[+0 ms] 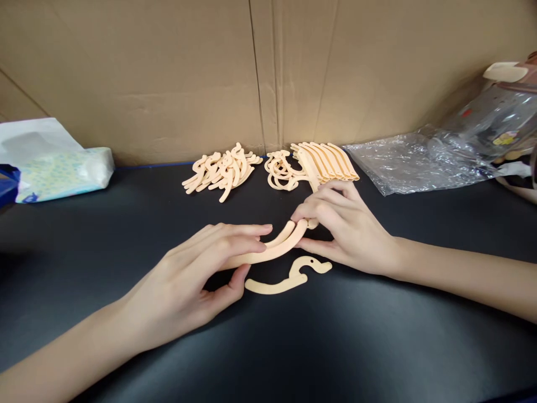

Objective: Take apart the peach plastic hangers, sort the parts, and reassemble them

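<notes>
Between both hands is a beige, curved plastic hanger arm [279, 252] with two side walls and a gap along its top. Its left end is pinched between the thumb and fingers of my left hand [197, 274]. My right hand [348, 229] grips the other end, where a small rounded beige part shows under the fingers. Just below, on the black table, lies a flat beige hanger piece [274, 287] with a hook-like, swan-neck end and a small dark hole; neither hand holds it.
At the back are a heap of curved beige pieces [226, 170], several beige hooks [283, 170] and a row of hanger arms [329, 162]. A tissue pack [65, 173] stands left. A clear plastic bag [394, 159] and a transparent bottle [497, 117] are right, before a cardboard wall [168, 73].
</notes>
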Tool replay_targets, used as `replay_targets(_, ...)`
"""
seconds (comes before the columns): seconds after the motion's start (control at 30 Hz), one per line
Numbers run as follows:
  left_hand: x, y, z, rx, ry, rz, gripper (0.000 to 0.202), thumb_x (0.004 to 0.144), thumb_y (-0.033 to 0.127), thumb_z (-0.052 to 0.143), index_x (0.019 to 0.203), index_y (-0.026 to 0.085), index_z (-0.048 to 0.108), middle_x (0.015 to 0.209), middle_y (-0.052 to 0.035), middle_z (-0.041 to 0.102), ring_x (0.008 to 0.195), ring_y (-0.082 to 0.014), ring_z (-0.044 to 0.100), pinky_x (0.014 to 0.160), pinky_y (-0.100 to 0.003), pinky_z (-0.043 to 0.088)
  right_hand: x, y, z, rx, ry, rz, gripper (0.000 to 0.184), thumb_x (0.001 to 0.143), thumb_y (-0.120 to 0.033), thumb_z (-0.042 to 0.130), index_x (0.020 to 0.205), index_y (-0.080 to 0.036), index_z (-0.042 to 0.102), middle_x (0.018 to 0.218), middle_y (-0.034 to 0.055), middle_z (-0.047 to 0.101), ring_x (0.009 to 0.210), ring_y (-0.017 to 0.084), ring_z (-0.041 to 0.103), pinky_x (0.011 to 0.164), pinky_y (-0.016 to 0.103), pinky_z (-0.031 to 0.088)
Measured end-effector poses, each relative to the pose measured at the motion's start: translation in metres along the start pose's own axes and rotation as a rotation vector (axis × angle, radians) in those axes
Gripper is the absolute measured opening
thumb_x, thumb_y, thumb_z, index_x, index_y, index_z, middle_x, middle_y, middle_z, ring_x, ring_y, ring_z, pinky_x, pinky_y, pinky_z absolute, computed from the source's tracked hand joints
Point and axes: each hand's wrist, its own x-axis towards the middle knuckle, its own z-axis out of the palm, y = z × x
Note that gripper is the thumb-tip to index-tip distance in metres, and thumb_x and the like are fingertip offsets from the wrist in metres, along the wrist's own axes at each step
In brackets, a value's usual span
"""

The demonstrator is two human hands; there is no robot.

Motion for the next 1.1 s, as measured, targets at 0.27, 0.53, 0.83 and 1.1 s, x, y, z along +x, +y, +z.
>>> replay_targets(0.27,0.003,-0.01,-0.008,0.218,-0.095,0.109,0.043,0.087,0.003,0.049,0.126,0.019,0.054,0.109,-0.006,0.068,0.096,-0.0188,0.063,0.083,-0.031,0.053,-0.003,0.003,0.001,-0.016,-0.03,0.095,0.022,0.09,-0.037,0.066,0.104,-0.023,0.056,0.094,0.001,0.072,0.094,0.022,0.059,0.093,0.041,0.034)
replay_targets(0.53,0.003,-0.035,-0.015,0.279,-0.064,0.055,0.024,0.087,0.005,0.047,0.101,0.022,0.057,0.098,-0.0027,0.067,0.099,-0.0196,0.063,0.1,-0.041,0.046,-0.003,0.005,0.002,0.051,-0.069,0.056,0.02,0.093,-0.034,0.063,0.106,-0.022,0.056,0.101,0.0022,0.073,0.093,0.019,0.061,0.1,0.042,0.034)
replay_targets(0.83,0.008,-0.038,-0.006,0.144,0.09,-0.13,0.024,0.094,0.014,0.049,0.078,0.022,0.065,0.113,-0.0057,0.066,0.104,-0.02,0.063,0.092,-0.037,0.051,0.0,0.003,0.001,0.221,-0.173,-0.045,0.014,0.099,-0.027,0.052,0.098,-0.018,0.062,0.095,0.0041,0.072,0.093,0.017,0.06,0.091,0.035,0.04)
replay_targets(1.1,0.011,-0.019,0.006,-0.114,0.043,-0.2,0.031,0.095,0.008,0.047,0.068,0.017,0.06,0.115,-0.0034,0.065,0.1,-0.0125,0.066,0.088,-0.023,0.053,0.0,0.0,0.0,0.276,-0.185,-0.116,0.02,0.098,-0.023,0.053,0.102,-0.014,0.07,0.096,0.0083,0.063,0.085,0.014,0.054,0.079,0.028,0.042)
